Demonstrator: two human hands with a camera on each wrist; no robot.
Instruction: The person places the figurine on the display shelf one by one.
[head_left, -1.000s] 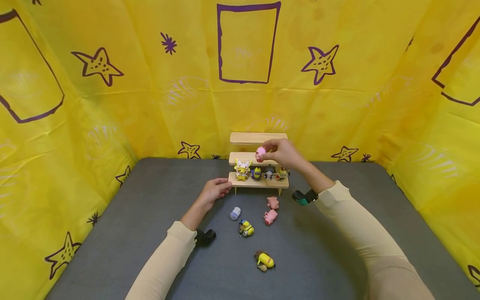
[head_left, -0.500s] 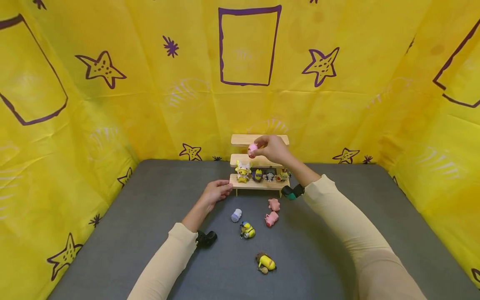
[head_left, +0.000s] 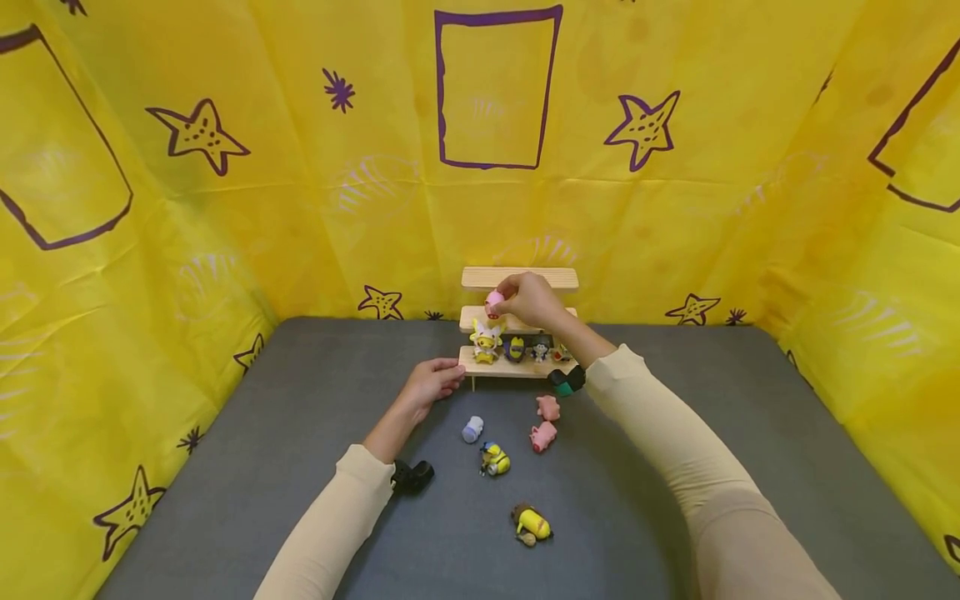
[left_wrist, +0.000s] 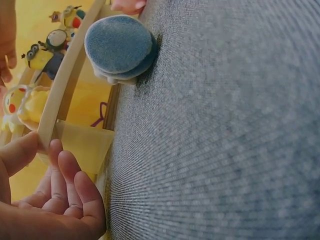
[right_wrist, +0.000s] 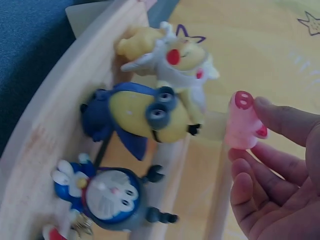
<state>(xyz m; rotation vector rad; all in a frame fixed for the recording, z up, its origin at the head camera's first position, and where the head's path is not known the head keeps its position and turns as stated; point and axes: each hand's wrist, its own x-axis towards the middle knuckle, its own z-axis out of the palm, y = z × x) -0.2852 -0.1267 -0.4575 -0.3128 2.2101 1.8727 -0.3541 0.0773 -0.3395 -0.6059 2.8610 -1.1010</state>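
My right hand (head_left: 528, 300) pinches a small pink pig figure (right_wrist: 242, 125) between thumb and fingers, over the left part of the middle step. My left hand (head_left: 431, 383) grips the left end of the lowest step of a three-tier wooden display stand (head_left: 517, 371), thumb above and fingers below. On that step stand a yellow figure in a white hood (head_left: 486, 342), a yellow minion in a blue cape (right_wrist: 142, 115), a blue-and-white cat figure (right_wrist: 110, 197) and one more figure (head_left: 560, 353), partly hidden by the right arm.
On the grey cloth before the stand lie two pink pigs (head_left: 548, 407), a white-and-blue figure (head_left: 472, 429), a minion with a blue top (head_left: 494, 459) and, nearer, a minion with brown hair (head_left: 532, 523). A yellow patterned curtain (head_left: 360, 233) encloses the back and sides.
My right hand has carried the pink pig leftward along the middle step, to behind the white-hooded figure. My left hand keeps its grip on the stand's left end.
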